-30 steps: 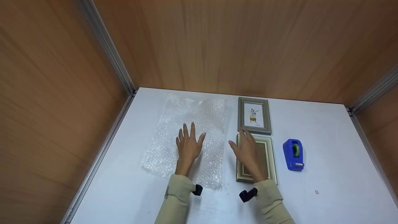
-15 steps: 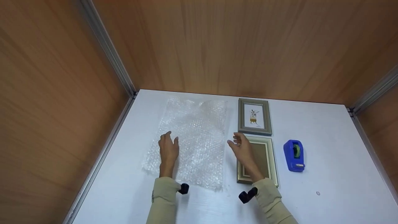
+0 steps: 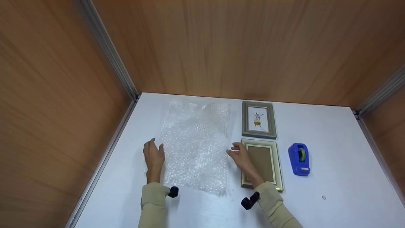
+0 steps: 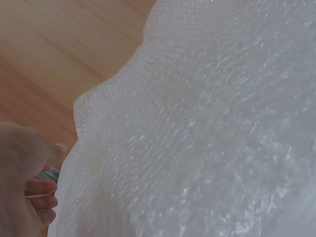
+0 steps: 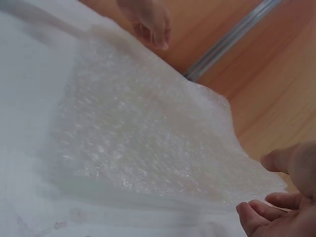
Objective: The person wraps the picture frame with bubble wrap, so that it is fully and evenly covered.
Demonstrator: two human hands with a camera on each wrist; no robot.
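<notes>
A sheet of bubble wrap is seen spread over the white desk, its upper edge wavy. By its lower right corner the right hand is held, thumb and fingers apart; whether contact is made cannot be told. Beyond the upper edge the left hand is shown before wooden panels parted by a metal rail.

The place appears to be a partitioned work booth: wood-grain panels enclose the white table along its back, left and right edges, metal rails meet its far corners, and bubble wrap and a tape dispenser lie on it.
</notes>
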